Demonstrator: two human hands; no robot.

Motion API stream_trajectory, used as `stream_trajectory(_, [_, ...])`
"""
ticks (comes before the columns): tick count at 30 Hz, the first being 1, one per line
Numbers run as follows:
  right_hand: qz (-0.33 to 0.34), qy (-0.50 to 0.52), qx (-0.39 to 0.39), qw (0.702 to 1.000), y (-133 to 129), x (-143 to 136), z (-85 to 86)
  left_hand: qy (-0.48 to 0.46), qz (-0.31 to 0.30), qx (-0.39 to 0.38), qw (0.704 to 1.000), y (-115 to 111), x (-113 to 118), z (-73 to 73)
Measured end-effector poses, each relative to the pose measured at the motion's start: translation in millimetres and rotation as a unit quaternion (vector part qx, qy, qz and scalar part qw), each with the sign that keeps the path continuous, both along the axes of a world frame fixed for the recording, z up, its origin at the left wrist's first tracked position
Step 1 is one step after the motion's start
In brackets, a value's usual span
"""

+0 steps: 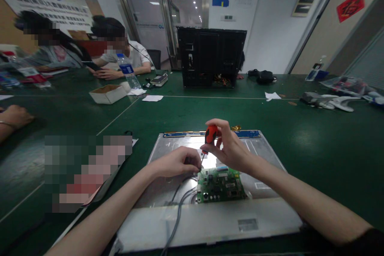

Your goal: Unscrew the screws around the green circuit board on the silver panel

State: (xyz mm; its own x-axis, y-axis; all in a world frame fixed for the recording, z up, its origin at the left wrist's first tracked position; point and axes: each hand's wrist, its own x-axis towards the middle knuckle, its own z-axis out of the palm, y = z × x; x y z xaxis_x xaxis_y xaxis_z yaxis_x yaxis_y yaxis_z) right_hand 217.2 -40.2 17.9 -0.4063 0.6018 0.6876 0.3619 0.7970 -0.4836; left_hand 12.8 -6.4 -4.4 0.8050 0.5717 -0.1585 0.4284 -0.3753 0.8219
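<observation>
A red and black screwdriver is gripped by its handle in my right hand, its shaft tilted down to the upper left corner of a green circuit board. Beside the screwdriver tip, my left hand has its fingers pinched together at that same corner; whatever lies between the fingertips is hidden. The board rests on the silver metal back of a flat display panel. Grey cables run from the board's left side toward the near edge. Along the panel's far edge lies a blue circuit strip.
A black monitor housing stands at the back of the green table. To the left are an open white box, a water bottle and two seated people. Another person's hand rests at far left. Grey-white parts lie at right.
</observation>
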Motion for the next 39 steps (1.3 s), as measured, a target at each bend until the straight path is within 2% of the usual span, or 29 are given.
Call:
stream_trajectory(6, [0.002, -0.001, -0.002, 1.000, -1, -1, -0.6, 0.002, -0.006, 0.011, 1.000, 1, -1, -1.0])
stream_trajectory(12, [0.020, -0.004, -0.011, 1.000, -3, -2, -1.3, -0.018, -0.003, -0.014, 1.000, 1, -1, -4.0])
stream_trajectory(20, [0.057, -0.021, -0.055, 0.997, -6, 1, 5.1, -0.012, 0.004, -0.012, 1.000, 1, -1, -3.4])
stream_trajectory(23, [0.058, -0.036, -0.046, 0.997, -8, 1, 7.0, -0.004, 0.006, -0.006, 1.000, 1, -2, -1.7])
stream_trajectory(30, [0.014, -0.070, -0.009, 0.997, -12, -2, 5.3, 0.003, 0.012, -0.010, 1.000, 0, 0, -0.6])
stream_trajectory(33, [0.015, -0.078, 0.005, 0.997, -12, -2, 4.6, 0.007, 0.018, -0.015, 1.000, -1, 0, -1.6])
stream_trajectory(39, [0.038, -0.086, -0.015, 0.995, -13, 0, 7.0, 0.010, 0.040, -0.003, 0.999, -3, -2, -4.8])
